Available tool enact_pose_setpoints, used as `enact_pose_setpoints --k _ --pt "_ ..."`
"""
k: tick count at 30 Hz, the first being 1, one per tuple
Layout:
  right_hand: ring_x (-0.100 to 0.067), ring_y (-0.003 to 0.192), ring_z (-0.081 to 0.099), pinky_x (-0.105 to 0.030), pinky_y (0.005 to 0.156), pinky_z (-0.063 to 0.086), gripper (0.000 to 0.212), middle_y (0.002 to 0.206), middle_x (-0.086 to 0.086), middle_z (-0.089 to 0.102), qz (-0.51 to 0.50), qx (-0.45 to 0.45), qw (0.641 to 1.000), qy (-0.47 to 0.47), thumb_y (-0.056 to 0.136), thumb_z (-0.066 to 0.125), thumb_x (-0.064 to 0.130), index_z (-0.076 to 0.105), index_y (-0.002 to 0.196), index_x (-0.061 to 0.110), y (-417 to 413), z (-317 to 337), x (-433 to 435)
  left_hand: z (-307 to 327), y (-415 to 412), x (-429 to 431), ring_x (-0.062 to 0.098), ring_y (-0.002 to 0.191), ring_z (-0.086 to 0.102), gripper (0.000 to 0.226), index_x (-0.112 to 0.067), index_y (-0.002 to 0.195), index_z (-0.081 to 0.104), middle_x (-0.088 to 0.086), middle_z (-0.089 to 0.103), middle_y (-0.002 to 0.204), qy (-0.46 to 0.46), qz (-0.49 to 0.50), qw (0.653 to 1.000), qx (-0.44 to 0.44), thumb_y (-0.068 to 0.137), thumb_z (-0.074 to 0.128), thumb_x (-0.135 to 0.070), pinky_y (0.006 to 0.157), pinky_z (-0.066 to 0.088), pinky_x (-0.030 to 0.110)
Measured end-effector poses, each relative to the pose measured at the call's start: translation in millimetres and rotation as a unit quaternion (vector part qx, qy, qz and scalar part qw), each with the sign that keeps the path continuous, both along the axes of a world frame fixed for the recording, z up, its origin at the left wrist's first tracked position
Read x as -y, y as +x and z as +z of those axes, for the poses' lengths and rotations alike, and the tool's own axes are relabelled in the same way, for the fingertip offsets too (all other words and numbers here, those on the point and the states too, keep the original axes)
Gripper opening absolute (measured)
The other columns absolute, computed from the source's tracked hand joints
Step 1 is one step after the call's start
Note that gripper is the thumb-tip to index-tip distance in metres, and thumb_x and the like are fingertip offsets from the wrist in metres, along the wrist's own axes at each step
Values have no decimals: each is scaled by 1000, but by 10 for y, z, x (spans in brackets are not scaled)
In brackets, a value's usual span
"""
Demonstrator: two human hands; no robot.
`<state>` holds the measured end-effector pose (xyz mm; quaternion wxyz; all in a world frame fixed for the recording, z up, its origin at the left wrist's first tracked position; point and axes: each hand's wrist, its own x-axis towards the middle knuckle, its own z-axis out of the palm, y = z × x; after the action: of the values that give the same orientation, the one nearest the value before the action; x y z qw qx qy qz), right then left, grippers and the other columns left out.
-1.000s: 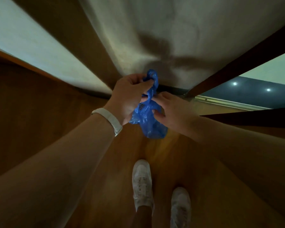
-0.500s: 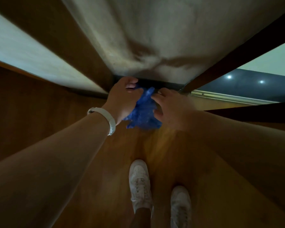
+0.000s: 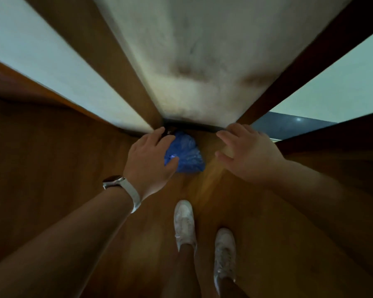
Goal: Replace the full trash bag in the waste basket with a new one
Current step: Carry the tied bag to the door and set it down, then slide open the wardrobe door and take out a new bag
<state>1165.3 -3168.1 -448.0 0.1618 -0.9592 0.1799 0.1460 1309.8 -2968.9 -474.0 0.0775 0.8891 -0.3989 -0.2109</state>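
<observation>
A small, tied blue trash bag [image 3: 186, 154] lies on the wooden floor against the foot of a pale wall. My left hand [image 3: 150, 160], with a white watch band on its wrist, hovers over the bag's left side with fingers spread; it partly covers the bag and I cannot tell whether it touches it. My right hand [image 3: 249, 154] is off the bag to its right, fingers apart and holding nothing. No waste basket is in view.
A pale wall panel [image 3: 202, 61] rises ahead between dark wooden frames [image 3: 108, 61]. A doorway with dark flooring [image 3: 289, 123] opens at the right. My two white shoes [image 3: 184, 222] stand on the wooden floor [image 3: 73, 168] behind the bag.
Both hands held the blue bag up a second ago. The bag has gone down to the floor by the wall, and my right hand has let go and moved right.
</observation>
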Motion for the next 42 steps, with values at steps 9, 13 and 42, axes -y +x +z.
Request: enact_pose_setpoints --k 9,13,42 --pt "-31 111 54 -43 85 46 49 125 -11 57 11 76 996 -42 90 42 51 54 125 18 -505 1820 -260 1760 -827 -140 29 133 41 55 -24 136 49 7 45 146 -45 -21 996 73 87 57 -45 108 32 46" --pt "-32 104 58 -41 80 49 52 117 -12 61 8 78 995 -56 86 39 52 59 120 17 -803 2492 -419 2479 -1202 -204 28 136 37 53 -24 137 48 6 43 147 -59 -42 995 72 90 52 -48 111 30 48" --pt "-30 129 45 -52 104 39 60 143 -6 46 -439 75 885 -135 92 27 61 46 137 28 -2998 4386 -2046 4431 -2243 -40 34 135 39 54 -26 137 46 10 47 144 -233 -417 873 95 91 42 -54 106 34 60"
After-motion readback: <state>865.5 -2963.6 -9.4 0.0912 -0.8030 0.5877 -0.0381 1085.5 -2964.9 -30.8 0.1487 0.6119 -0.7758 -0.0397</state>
